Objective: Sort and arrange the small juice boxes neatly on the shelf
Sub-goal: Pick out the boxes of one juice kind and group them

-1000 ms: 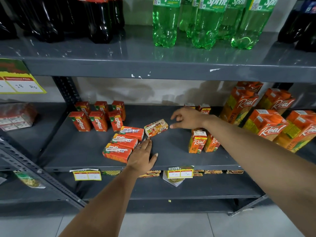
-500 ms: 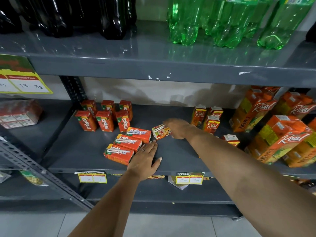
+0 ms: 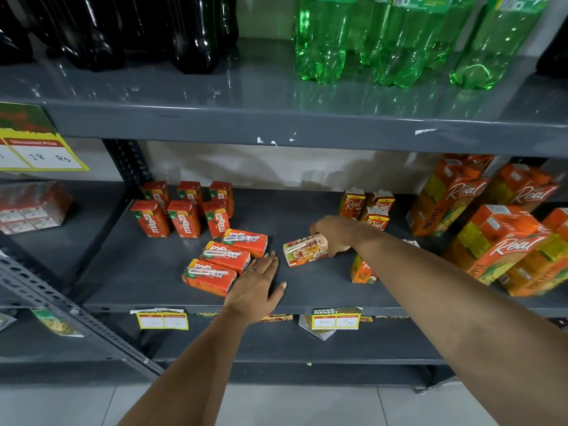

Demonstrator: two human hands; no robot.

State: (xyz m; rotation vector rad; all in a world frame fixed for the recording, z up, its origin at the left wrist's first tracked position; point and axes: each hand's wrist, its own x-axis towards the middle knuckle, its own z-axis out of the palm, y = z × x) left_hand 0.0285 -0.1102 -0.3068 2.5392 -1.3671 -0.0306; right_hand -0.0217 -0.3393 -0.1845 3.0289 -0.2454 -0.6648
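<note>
Right hand now closed around one end of the pale juice box, which lay free beyond its fingertips a second ago; box on its side mid-shelf. Left hand flat and open, holding nothing, fingertips beside three toppled Maaza boxes at its 11 o'clock. Upright Real boxes sit at 1 o'clock of the right hand. Likely destination for the stray: sorting has begun.
</note>
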